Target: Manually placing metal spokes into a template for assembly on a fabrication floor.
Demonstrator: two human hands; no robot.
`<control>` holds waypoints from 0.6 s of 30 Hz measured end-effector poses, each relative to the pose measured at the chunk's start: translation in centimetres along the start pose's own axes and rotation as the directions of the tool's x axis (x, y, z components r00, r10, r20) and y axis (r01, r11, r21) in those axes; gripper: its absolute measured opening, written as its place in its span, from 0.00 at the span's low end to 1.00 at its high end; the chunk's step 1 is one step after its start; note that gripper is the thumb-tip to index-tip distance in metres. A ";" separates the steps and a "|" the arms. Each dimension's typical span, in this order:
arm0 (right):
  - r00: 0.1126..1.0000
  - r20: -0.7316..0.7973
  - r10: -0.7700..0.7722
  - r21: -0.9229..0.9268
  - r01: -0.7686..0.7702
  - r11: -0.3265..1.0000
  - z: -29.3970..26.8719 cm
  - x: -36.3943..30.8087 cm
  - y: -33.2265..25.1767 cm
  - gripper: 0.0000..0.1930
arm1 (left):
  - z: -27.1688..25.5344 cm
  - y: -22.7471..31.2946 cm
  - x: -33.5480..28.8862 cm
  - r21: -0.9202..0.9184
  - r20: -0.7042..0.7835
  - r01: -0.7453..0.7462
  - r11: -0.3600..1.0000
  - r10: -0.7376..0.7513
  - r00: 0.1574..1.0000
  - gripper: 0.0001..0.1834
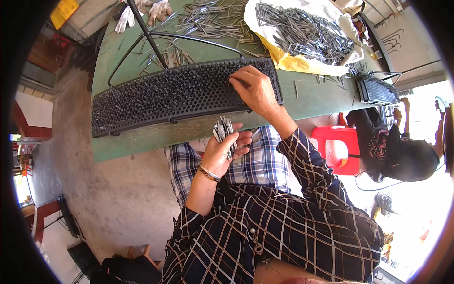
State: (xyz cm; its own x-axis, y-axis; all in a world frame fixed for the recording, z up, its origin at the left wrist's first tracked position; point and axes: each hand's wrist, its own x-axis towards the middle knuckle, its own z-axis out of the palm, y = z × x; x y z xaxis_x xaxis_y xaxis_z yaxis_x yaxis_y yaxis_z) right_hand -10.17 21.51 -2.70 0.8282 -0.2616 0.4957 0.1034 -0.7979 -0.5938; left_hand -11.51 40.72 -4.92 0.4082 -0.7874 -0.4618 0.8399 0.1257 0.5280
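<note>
Grey thin metal sticks (pixel 223 128) could slip from the loosely curled left hand (pixel 219 154); can't tell if the right hand (pixel 259 90) pinches one.

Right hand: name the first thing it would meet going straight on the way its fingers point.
The right hand would probably meet the black perforated rack first, though depth there is unclear.

Reading the perforated black rack (pixel 215 94) as a clock face, I see room to pass at seven, over the near strip of green tabletop (pixel 127 144). At five, the left hand (pixel 220 154) with its bundle of metal strips (pixel 223 127) narrows the approach. At three, the right hand (pixel 257 90) covers the rack's end. Black rods (pixel 147 34) bar eleven; loose strips (pixel 203 21) clutter twelve; a bulging sack (pixel 293 65) blocks two.
</note>
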 end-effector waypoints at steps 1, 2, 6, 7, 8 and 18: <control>0.999 -0.031 0.045 -0.002 -0.045 0.999 -0.1 0.1 -0.2 0.07 | 0.0 0.0 0.0 0.000 0.000 0.000 1.000 0.000 1.000 0.16; 0.998 -0.031 0.045 -0.002 -0.045 0.999 -0.1 0.0 -0.1 0.07 | 0.0 0.0 0.1 -0.006 0.013 -0.006 1.000 0.006 1.000 0.17; 0.999 -0.021 0.032 -0.002 -0.032 0.999 0.2 -0.4 0.4 0.07 | 0.0 -0.1 0.2 -0.003 0.035 -0.023 1.000 0.024 0.999 0.19; 0.999 -0.032 -0.003 -0.022 0.002 1.000 0.3 -0.5 0.4 0.06 | 0.0 -0.1 0.2 -0.004 0.034 -0.023 1.000 0.023 0.999 0.19; 1.000 -0.031 -0.002 -0.022 0.001 1.000 0.3 -0.5 0.4 0.06 | 0.0 -0.1 0.2 0.007 0.041 -0.035 0.999 0.035 0.999 0.20; 0.994 -0.073 -0.078 -0.136 0.067 0.988 0.0 -0.8 0.3 0.07 | 0.0 0.1 0.3 0.007 0.038 -0.057 0.998 0.056 0.998 0.16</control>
State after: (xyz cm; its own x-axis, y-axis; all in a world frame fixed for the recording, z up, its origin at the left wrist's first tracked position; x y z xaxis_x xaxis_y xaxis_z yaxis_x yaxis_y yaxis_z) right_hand -10.80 21.46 -3.27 0.7752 -0.2377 0.5854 0.0828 -0.8803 -0.4671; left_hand -11.29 40.48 -5.01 0.4409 -0.8015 -0.4040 0.8129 0.1657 0.5584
